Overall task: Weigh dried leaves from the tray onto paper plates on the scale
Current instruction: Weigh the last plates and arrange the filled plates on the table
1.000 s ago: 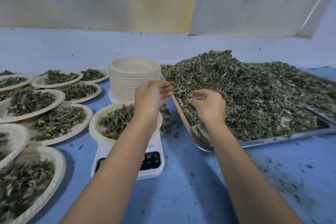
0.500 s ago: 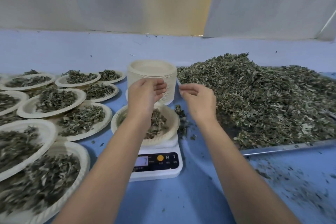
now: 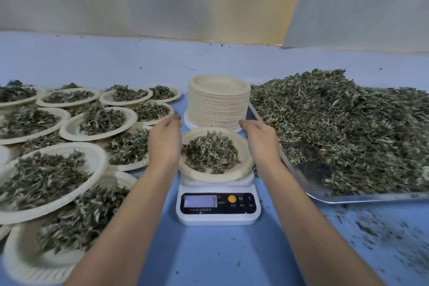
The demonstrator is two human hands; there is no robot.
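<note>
A paper plate (image 3: 243, 158) with a small heap of dried leaves (image 3: 210, 154) sits on the white digital scale (image 3: 218, 206), whose display is lit. My left hand (image 3: 164, 139) is at the plate's left rim and my right hand (image 3: 262, 140) at its right rim. The fingers of both are loosely curved and hold no leaves; whether they touch the rim I cannot tell. The metal tray (image 3: 301, 183) piled with dried leaves (image 3: 343, 127) lies to the right. A tall stack of empty paper plates (image 3: 219, 102) stands just behind the scale.
Several filled paper plates (image 3: 69, 132) cover the blue table (image 3: 209, 258) to the left, some overlapping. Leaf crumbs (image 3: 376, 227) are scattered on the table at the front right. A pale wall runs along the far edge.
My right hand left the tray's pile and both hands came over the plate, then drew apart to its two sides. The view shifted so the scale is now centred.
</note>
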